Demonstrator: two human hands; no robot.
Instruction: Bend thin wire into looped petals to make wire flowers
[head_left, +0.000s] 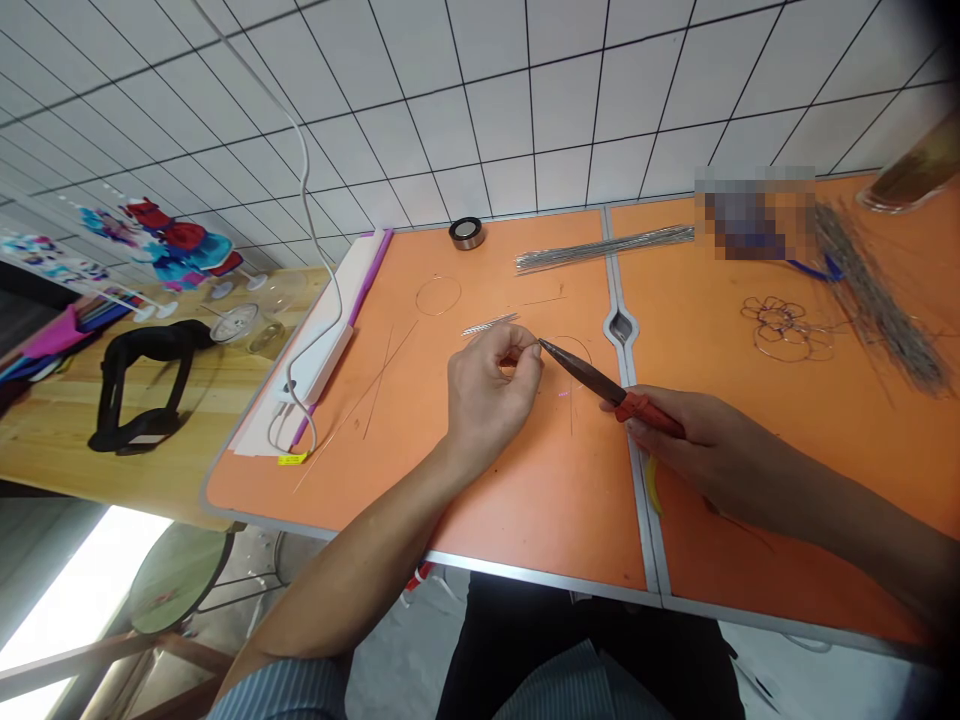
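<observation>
My left hand [491, 385] rests on the orange table [525, 480] with its fingers pinched around a thin wire whose curved end arcs just to the right of the fingertips. My right hand [694, 445] grips the red handles of long-nose pliers [592, 378]. The pliers' dark tip meets the wire right at my left thumb and forefinger. A short bundle of straight wires [489, 324] lies just beyond my left hand.
A wire ring [438, 295], a tape roll [466, 233] and a long wire bundle [604, 248] lie farther back. A wire flower [784, 328] and a grey wire heap [877, 300] sit at right. A white power strip [319, 365] lies at the left edge, and a wooden table beyond holds glasses.
</observation>
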